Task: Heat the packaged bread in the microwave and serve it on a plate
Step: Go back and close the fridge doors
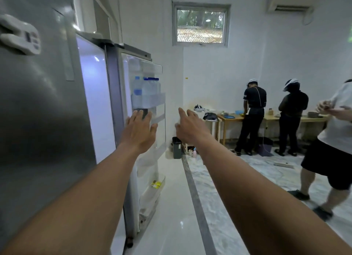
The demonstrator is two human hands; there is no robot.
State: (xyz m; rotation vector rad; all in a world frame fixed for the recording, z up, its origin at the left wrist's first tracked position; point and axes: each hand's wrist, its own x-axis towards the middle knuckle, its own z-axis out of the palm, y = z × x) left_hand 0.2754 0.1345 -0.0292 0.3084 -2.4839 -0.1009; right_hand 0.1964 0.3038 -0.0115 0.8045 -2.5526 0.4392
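Steel-grey fridge door is stood open with water bottles on its shelf edge, and toward it the left hand and right hand are stretched, spread and empty, presumably to fetch the unseen packaged bread.

The open fridge door carries clear shelves: the upper door shelf holds blue-capped water bottles standing upright, and the lowest shelf holds a small yellow packet. On the pale floor a dark bin stands by the wall. Across the room, a wooden counter bears bowls and small items too small to tell apart.
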